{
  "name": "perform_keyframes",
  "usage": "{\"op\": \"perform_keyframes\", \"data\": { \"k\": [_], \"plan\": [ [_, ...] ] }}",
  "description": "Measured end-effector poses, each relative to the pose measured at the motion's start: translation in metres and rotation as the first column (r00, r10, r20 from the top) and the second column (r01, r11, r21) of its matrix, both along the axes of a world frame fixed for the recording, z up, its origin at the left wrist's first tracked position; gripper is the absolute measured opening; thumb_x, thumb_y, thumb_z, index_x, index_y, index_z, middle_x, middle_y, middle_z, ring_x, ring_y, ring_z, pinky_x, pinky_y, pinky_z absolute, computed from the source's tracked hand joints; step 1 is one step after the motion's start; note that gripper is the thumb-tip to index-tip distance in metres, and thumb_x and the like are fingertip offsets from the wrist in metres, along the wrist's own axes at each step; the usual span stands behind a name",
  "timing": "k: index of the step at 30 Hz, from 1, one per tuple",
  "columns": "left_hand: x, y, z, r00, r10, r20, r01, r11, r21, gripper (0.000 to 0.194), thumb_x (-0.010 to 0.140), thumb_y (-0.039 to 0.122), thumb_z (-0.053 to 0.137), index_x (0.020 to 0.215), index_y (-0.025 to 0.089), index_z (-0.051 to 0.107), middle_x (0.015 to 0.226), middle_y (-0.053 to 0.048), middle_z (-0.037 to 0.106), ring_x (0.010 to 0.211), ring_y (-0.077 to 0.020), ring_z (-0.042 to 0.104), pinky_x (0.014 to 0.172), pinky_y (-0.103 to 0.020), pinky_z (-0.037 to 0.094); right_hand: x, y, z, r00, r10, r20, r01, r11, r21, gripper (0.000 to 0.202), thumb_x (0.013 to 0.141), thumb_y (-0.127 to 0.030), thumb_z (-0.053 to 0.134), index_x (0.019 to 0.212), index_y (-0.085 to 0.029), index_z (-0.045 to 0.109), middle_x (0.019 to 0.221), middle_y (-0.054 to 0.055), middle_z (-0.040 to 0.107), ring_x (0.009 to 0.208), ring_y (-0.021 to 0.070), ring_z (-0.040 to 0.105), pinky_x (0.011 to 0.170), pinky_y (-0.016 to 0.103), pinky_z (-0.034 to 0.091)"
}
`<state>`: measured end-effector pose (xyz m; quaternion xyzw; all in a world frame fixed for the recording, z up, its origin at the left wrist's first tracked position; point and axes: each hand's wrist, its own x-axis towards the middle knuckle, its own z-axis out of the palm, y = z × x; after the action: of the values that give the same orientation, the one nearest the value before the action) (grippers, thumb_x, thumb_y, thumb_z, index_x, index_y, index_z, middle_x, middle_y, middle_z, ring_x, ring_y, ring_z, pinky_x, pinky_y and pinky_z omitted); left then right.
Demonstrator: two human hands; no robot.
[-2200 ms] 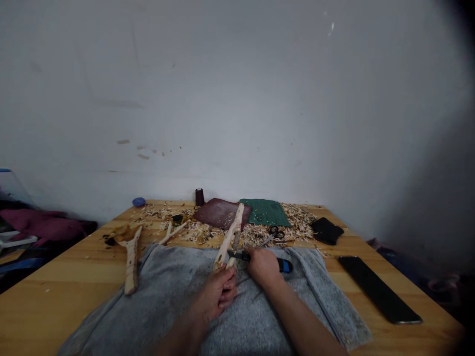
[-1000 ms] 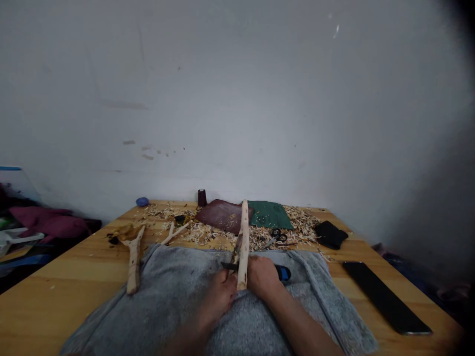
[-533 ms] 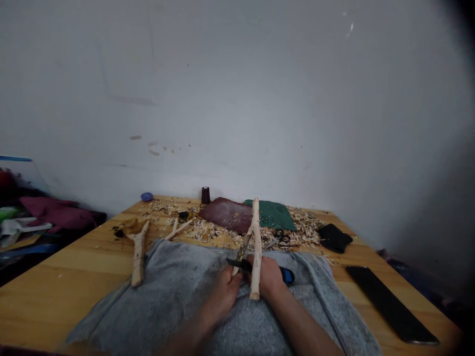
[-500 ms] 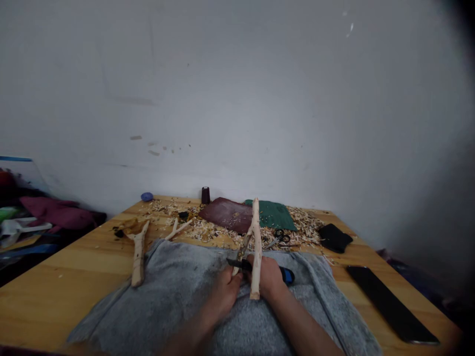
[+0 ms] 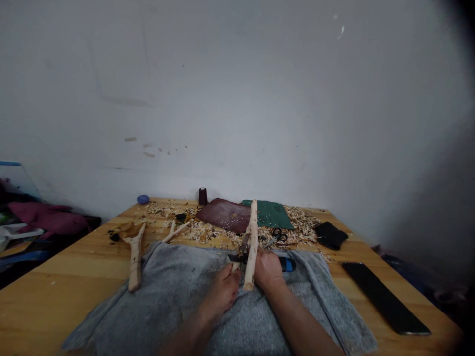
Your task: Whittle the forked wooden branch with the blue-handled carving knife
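My left hand (image 5: 225, 287) is closed round the end of one prong of a peeled forked branch (image 5: 251, 252). The branch's long pale arm slants upward in front of my right hand (image 5: 269, 269). That hand grips a utility knife (image 5: 287, 264) with a black and blue handle; its dark blade points left and lies against the prong just above my left fingers. Both hands are over a grey cloth (image 5: 178, 291). Part of the knife and the fork's short prong are hidden behind the long arm.
A carved forked stick (image 5: 135, 262) lies left, a thinner fork (image 5: 177, 231) beyond it. Wood shavings surround dark red leather (image 5: 224, 215), a green sheet (image 5: 274, 214) and scissors (image 5: 276, 237). A thread spool (image 5: 202, 197) stands behind; a black slab (image 5: 384, 296) lies right.
The forked branch has tilted, its lower end shifting left and up. My right hand and the knife have turned slightly, the handle now more level. The whole view has shifted a little.
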<state>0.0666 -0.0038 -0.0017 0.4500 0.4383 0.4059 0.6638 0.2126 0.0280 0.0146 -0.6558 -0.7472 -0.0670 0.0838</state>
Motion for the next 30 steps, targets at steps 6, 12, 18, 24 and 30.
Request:
{"op": "perform_keyframes", "data": {
  "k": [6,12,18,24,30],
  "plan": [
    [-0.004,0.0,0.008,0.984,-0.07,0.164,0.089,0.99,-0.111,0.038,0.064,0.051,0.067,0.073,0.023,0.043,0.044,0.014,0.032,0.031,-0.002,0.016,0.034,-0.018,0.005,0.001,0.001,-0.007,1.0,-0.015,0.002,0.014,0.989,0.144,0.019,0.085,-0.014,0.044,0.094,-0.017,0.061,0.084,0.009,0.066,0.079,0.021,0.063,0.068,0.028,0.04],
    [-0.013,0.003,0.005,0.904,-0.138,0.404,0.243,0.945,-0.219,0.037,0.062,0.041,0.075,0.072,0.02,0.047,0.044,0.014,0.033,0.03,0.0001,0.018,0.032,-0.016,0.005,-0.001,-0.003,-0.007,0.999,-0.025,-0.02,0.028,0.983,0.18,0.02,0.086,-0.012,0.043,0.093,-0.019,0.06,0.084,0.007,0.066,0.08,0.0202,0.062,0.069,0.028,0.037],
    [-0.018,0.005,0.001,0.852,-0.156,0.5,0.305,0.924,-0.232,0.03,0.068,0.037,0.073,0.075,0.018,0.052,0.045,0.013,0.032,0.029,0.0007,0.019,0.031,-0.015,0.006,0.009,0.0,-0.003,0.971,-0.195,-0.136,0.211,0.971,0.113,0.017,0.083,-0.019,0.05,0.098,-0.019,0.058,0.086,0.006,0.067,0.077,0.0184,0.063,0.064,0.025,0.036],
    [-0.013,0.002,0.005,0.916,-0.118,0.384,0.208,0.957,-0.203,0.035,0.064,0.042,0.073,0.07,0.02,0.046,0.045,0.013,0.032,0.031,-0.0003,0.017,0.032,-0.017,0.005,0.009,-0.004,0.001,0.99,-0.021,-0.14,0.026,0.999,0.034,0.017,0.079,-0.021,0.051,0.093,-0.021,0.06,0.089,0.005,0.069,0.083,0.0177,0.063,0.067,0.024,0.036],
    [-0.003,-0.003,-0.002,0.999,0.033,0.023,-0.032,0.998,-0.045,0.031,0.076,0.05,0.057,0.072,0.023,0.043,0.045,0.012,0.03,0.033,-0.0037,0.018,0.034,-0.019,0.008,-0.003,-0.011,0.002,0.987,0.121,-0.109,-0.131,0.987,-0.092,0.022,0.083,-0.031,0.05,0.093,-0.021,0.066,0.091,0.008,0.071,0.085,0.0198,0.065,0.071,0.025,0.04]
  ]
}}
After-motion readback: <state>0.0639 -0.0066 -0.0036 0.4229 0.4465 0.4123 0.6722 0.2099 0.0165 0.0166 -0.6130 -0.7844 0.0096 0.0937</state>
